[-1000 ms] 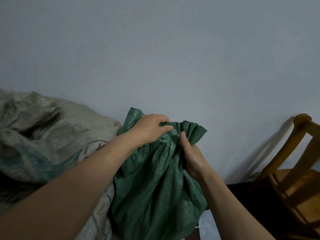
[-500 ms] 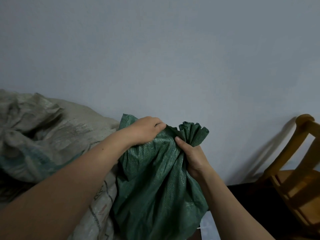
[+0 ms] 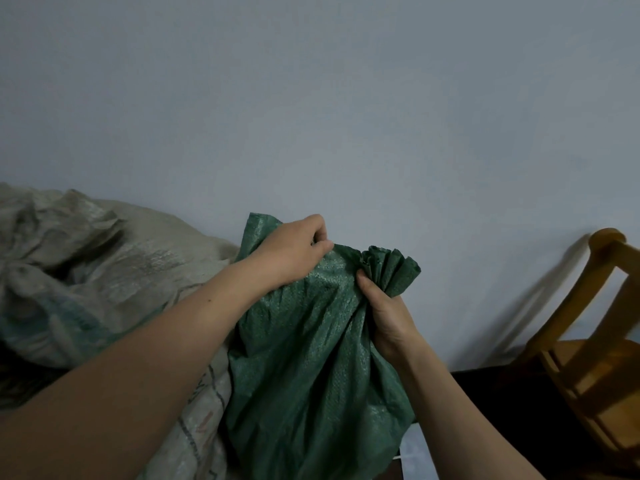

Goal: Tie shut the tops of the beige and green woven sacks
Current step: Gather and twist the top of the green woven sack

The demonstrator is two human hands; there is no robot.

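Hands of one person reach forward from the bottom of the head camera's frame, both gripping the top of a green woven sack (image 3: 311, 358) that stands upright in the centre, close against a pale grey-blue wall (image 3: 346, 116). The left hand (image 3: 294, 251) is closed over the sack's upper left edge, fingers curled down over the fabric, with one flat corner of the mouth sticking up behind the knuckles. The right hand (image 3: 384, 313) is clamped around the gathered neck from the right side, thumb pressed on the front — above that grip the fabric fans out in a tight pleated ruffle pointing up and to the right. Between the two hands the cloth is stretched and creased. No cord or string can be made out at the neck. Bare forearms run diagonally from the lower corners up to the sack. Just left of it, touching its side, sits a large beige woven sack (image 3: 104, 271) — crumpled and slumped, with faded blue-green print on its lower part and faint grid lines lower down; whether its top is tied cannot be told. At the right edge stands a yellow wooden chair (image 3: 595, 358), only partly in view, well apart from the sacks and casting a slanted shadow on the wall. The floor below the chair is dark, and a small light patch shows at the foot of the green sack.
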